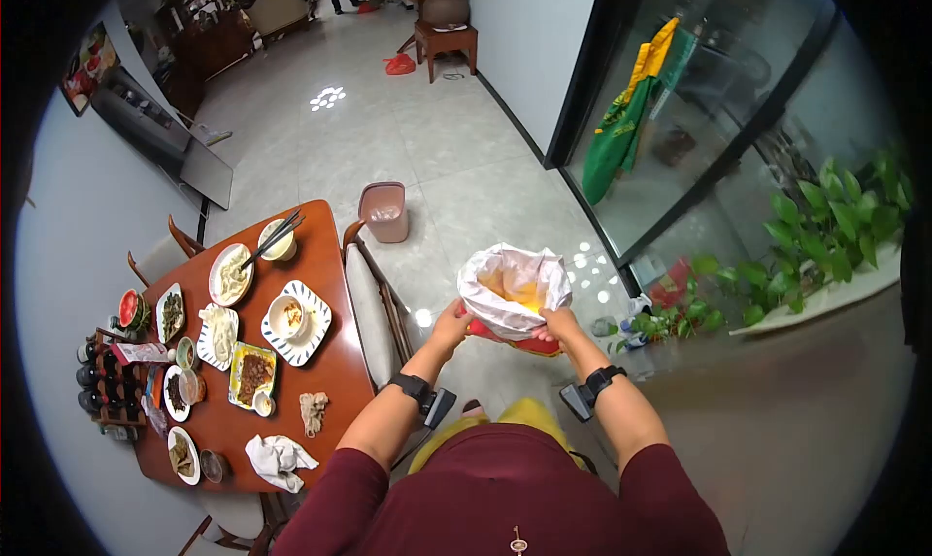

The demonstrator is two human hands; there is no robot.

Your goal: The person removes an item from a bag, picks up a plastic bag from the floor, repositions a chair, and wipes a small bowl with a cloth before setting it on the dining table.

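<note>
Crumpled bag (521,319), white-rimmed, yellowish inside, red beneath, at frame centre; left hand (453,325) and right hand (556,326) grasp its near edge. Pink wastebasket (390,229), left of centre; dish-laden dining table (228,430), left; chair (365,299) between.

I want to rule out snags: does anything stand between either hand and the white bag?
Nothing visible does: the left hand and right hand both hold the white bag near its rim. The bin stands apart, farther off to the left.
</note>
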